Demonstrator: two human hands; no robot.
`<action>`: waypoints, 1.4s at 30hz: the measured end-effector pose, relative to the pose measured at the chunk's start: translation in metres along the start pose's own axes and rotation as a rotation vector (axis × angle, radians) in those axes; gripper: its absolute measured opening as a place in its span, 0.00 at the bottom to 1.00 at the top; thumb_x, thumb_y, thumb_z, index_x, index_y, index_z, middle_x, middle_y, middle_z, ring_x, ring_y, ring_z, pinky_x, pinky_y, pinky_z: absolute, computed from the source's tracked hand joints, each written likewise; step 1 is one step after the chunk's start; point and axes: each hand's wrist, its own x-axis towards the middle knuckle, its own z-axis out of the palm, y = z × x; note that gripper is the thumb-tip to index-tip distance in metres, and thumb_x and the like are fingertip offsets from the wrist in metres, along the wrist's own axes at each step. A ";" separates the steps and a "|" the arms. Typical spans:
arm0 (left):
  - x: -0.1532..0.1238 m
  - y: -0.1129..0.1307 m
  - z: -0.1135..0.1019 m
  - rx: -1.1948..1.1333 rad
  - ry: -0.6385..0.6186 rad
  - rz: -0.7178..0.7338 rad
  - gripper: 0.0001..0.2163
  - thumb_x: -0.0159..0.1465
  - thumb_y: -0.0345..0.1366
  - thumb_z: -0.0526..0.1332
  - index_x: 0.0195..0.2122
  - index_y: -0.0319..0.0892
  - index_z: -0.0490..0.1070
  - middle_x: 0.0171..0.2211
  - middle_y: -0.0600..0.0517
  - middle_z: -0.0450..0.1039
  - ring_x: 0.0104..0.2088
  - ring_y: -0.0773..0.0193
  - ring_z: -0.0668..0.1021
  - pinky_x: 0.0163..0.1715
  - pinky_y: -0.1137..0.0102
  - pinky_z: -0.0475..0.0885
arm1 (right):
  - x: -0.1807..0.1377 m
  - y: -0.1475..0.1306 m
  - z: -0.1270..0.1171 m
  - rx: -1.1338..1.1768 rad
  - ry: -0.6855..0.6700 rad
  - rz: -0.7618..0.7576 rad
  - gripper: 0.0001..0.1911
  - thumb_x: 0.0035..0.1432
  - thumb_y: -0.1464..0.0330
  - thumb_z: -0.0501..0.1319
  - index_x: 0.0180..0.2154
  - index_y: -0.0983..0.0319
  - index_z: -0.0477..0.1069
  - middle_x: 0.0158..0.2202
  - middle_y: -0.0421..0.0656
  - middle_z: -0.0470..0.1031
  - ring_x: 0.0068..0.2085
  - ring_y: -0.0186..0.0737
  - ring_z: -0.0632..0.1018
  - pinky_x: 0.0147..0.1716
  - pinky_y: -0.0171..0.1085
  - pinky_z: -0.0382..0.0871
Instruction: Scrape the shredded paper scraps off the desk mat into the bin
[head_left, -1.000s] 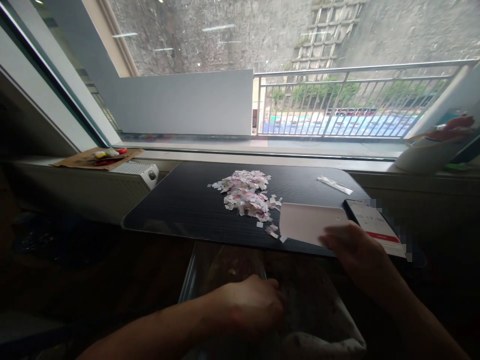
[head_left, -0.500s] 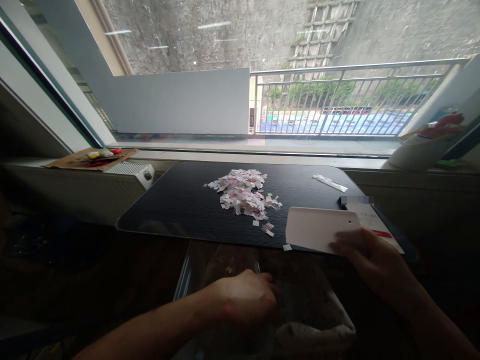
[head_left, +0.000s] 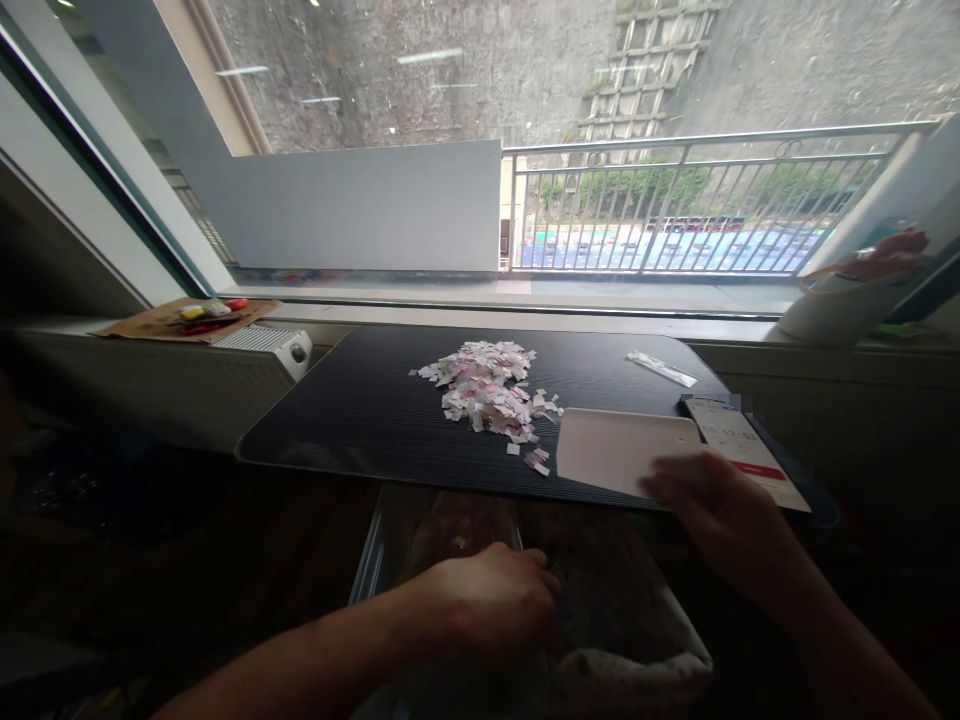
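Your right hand (head_left: 701, 490) has brought the pale pink card (head_left: 615, 447) back toward the scraps since half a second ago, so its far end sits just beside the nearest ones. The loose square that lay at the table's near edge is gone from there. Your left hand (head_left: 495, 600) stays about where it was.

Take the heap of paper scraps (head_left: 491, 390) as the clock's centre: it lies in two joined mounds of small, thin, angular bits, white with pink tints, and a few strays rest at 5 o'clock. The card is at 4 o'clock, flat and smooth, with rounded corners and a small hole. The tabletop (head_left: 360, 410) is black with a fine wood-like grain; a slim clear packet (head_left: 661, 368) lies at 3 o'clock, and a phone (head_left: 739, 450) beyond your card.

Your right forearm comes in from 4 o'clock, fingers blurred but closed on the card's near corner. Your left forearm reaches from 7 o'clock, the hand at 6 above a clear plastic box (head_left: 365, 560), back up and fingers curled; I can't tell whether it holds anything.
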 end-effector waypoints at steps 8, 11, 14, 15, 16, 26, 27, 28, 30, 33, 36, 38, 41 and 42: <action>0.002 -0.005 0.006 -0.008 0.065 0.026 0.07 0.54 0.29 0.62 0.34 0.42 0.76 0.42 0.48 0.77 0.46 0.53 0.75 0.22 0.68 0.56 | 0.002 0.001 0.002 -0.034 -0.014 0.024 0.10 0.53 0.58 0.63 0.34 0.56 0.73 0.29 0.42 0.80 0.32 0.48 0.81 0.35 0.43 0.75; 0.002 -0.003 0.003 -0.002 0.039 0.018 0.07 0.54 0.30 0.62 0.34 0.42 0.76 0.44 0.49 0.76 0.48 0.53 0.75 0.22 0.69 0.57 | 0.001 0.000 0.001 -0.036 0.026 0.018 0.10 0.53 0.58 0.63 0.34 0.56 0.73 0.30 0.42 0.81 0.33 0.48 0.81 0.36 0.43 0.75; 0.002 -0.002 0.002 -0.003 0.011 0.002 0.09 0.55 0.30 0.61 0.37 0.43 0.77 0.45 0.50 0.76 0.49 0.53 0.74 0.22 0.68 0.57 | 0.001 -0.002 0.007 0.003 -0.003 0.001 0.10 0.54 0.58 0.63 0.35 0.56 0.73 0.31 0.42 0.81 0.32 0.47 0.81 0.35 0.42 0.75; 0.001 -0.002 0.001 -0.003 0.005 0.002 0.09 0.56 0.30 0.61 0.38 0.43 0.77 0.45 0.50 0.76 0.49 0.53 0.74 0.22 0.68 0.57 | 0.000 -0.002 0.008 0.009 -0.022 -0.004 0.10 0.53 0.59 0.64 0.35 0.56 0.73 0.30 0.42 0.81 0.32 0.47 0.81 0.35 0.42 0.75; 0.001 -0.002 0.001 -0.001 0.004 0.003 0.10 0.56 0.30 0.61 0.38 0.43 0.77 0.45 0.50 0.76 0.49 0.54 0.74 0.22 0.68 0.57 | 0.000 -0.002 0.008 0.012 -0.038 -0.006 0.09 0.53 0.59 0.64 0.34 0.56 0.73 0.29 0.42 0.81 0.31 0.47 0.81 0.34 0.42 0.75; -0.003 -0.001 -0.002 -0.003 0.004 0.003 0.10 0.57 0.30 0.60 0.38 0.42 0.77 0.45 0.48 0.76 0.48 0.53 0.74 0.22 0.67 0.57 | 0.000 0.011 -0.012 -0.025 0.002 0.023 0.09 0.52 0.59 0.64 0.32 0.56 0.75 0.28 0.42 0.81 0.31 0.48 0.80 0.33 0.42 0.75; -0.003 0.000 -0.002 0.003 -0.004 0.001 0.09 0.56 0.30 0.60 0.38 0.42 0.77 0.44 0.48 0.76 0.48 0.53 0.74 0.22 0.67 0.57 | 0.000 0.010 -0.011 -0.020 -0.001 0.032 0.09 0.52 0.59 0.63 0.32 0.56 0.75 0.29 0.42 0.81 0.31 0.48 0.80 0.34 0.43 0.75; -0.003 0.000 -0.003 0.006 -0.008 0.000 0.09 0.56 0.30 0.60 0.37 0.42 0.77 0.44 0.48 0.76 0.47 0.53 0.74 0.22 0.67 0.57 | 0.000 0.010 -0.010 -0.018 -0.005 0.034 0.09 0.53 0.59 0.63 0.32 0.56 0.75 0.29 0.42 0.81 0.32 0.48 0.80 0.35 0.43 0.75; -0.004 -0.001 -0.003 0.004 -0.003 0.001 0.09 0.56 0.30 0.60 0.37 0.42 0.77 0.43 0.48 0.76 0.47 0.53 0.74 0.23 0.66 0.57 | 0.000 0.010 -0.009 -0.032 0.007 0.034 0.09 0.52 0.59 0.63 0.32 0.56 0.75 0.29 0.42 0.80 0.32 0.48 0.80 0.36 0.43 0.74; -0.003 -0.002 -0.002 0.003 0.007 0.001 0.09 0.56 0.30 0.60 0.37 0.42 0.77 0.44 0.49 0.76 0.47 0.53 0.73 0.23 0.66 0.58 | -0.001 0.012 -0.012 -0.076 0.050 0.043 0.09 0.52 0.58 0.63 0.32 0.56 0.75 0.29 0.41 0.80 0.32 0.47 0.80 0.35 0.43 0.74; -0.002 -0.002 -0.001 0.004 0.006 0.002 0.09 0.56 0.30 0.60 0.37 0.42 0.77 0.43 0.49 0.75 0.46 0.54 0.73 0.22 0.66 0.58 | -0.002 0.015 -0.017 -0.086 0.035 0.057 0.09 0.52 0.58 0.62 0.31 0.56 0.75 0.28 0.41 0.79 0.31 0.46 0.80 0.33 0.42 0.74; -0.002 -0.002 -0.001 0.001 0.012 0.008 0.09 0.56 0.31 0.60 0.36 0.42 0.77 0.43 0.49 0.76 0.46 0.54 0.73 0.22 0.66 0.58 | -0.004 0.016 -0.021 -0.080 0.009 0.055 0.09 0.52 0.58 0.62 0.31 0.55 0.75 0.28 0.41 0.80 0.32 0.47 0.80 0.32 0.42 0.74; -0.003 -0.001 -0.001 -0.001 0.016 0.008 0.08 0.56 0.31 0.60 0.36 0.42 0.76 0.44 0.49 0.76 0.47 0.54 0.73 0.22 0.67 0.57 | -0.006 0.016 -0.026 -0.062 -0.018 0.068 0.09 0.50 0.58 0.63 0.31 0.55 0.76 0.29 0.42 0.80 0.34 0.48 0.80 0.34 0.43 0.74; -0.003 -0.001 -0.001 -0.004 0.018 0.006 0.08 0.56 0.31 0.61 0.36 0.43 0.76 0.45 0.49 0.76 0.47 0.54 0.73 0.22 0.67 0.57 | -0.007 0.015 -0.027 -0.052 -0.016 0.075 0.10 0.50 0.57 0.64 0.31 0.55 0.76 0.30 0.42 0.80 0.34 0.48 0.81 0.34 0.43 0.74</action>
